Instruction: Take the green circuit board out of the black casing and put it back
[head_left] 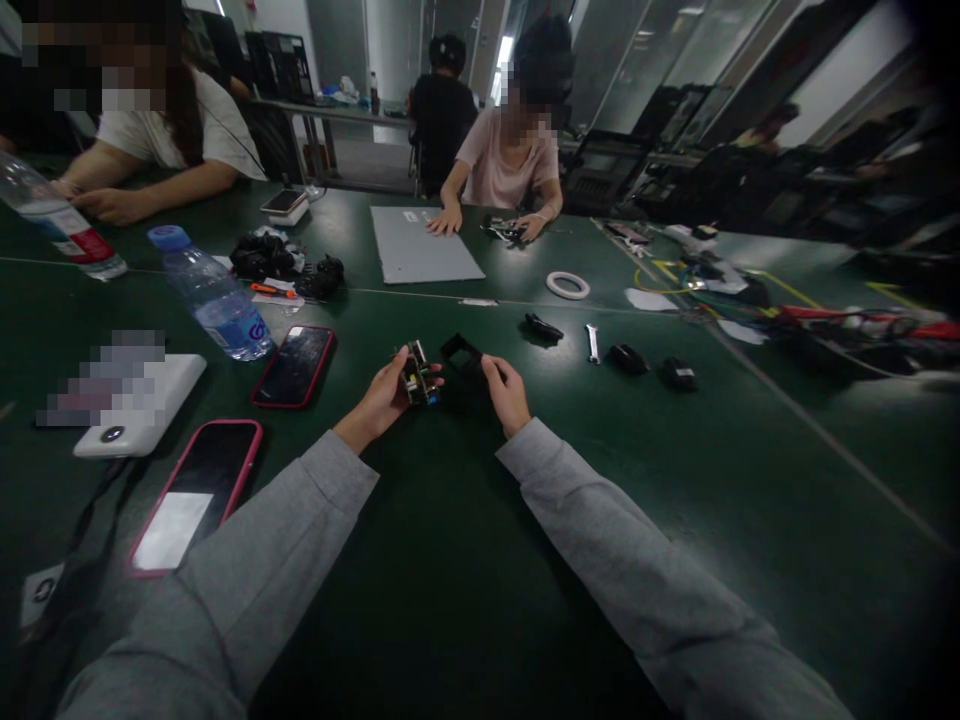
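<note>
Between the thumb and fingers of my left hand is a small circuit board with yellow and blue parts on it. My right hand grips a black, hollow plastic casing by its right end. The board and the casing are held close to each other above the green table, with a small gap between them. Beyond my right hand lie a black part, a small wrench and two more dark pieces, one of them a black lump.
Left of me are two phones, one a red-cased phone, a white power bank and a water bottle. Across the table, a person rests a hand on a grey panel. A tape roll and cables lie farther right.
</note>
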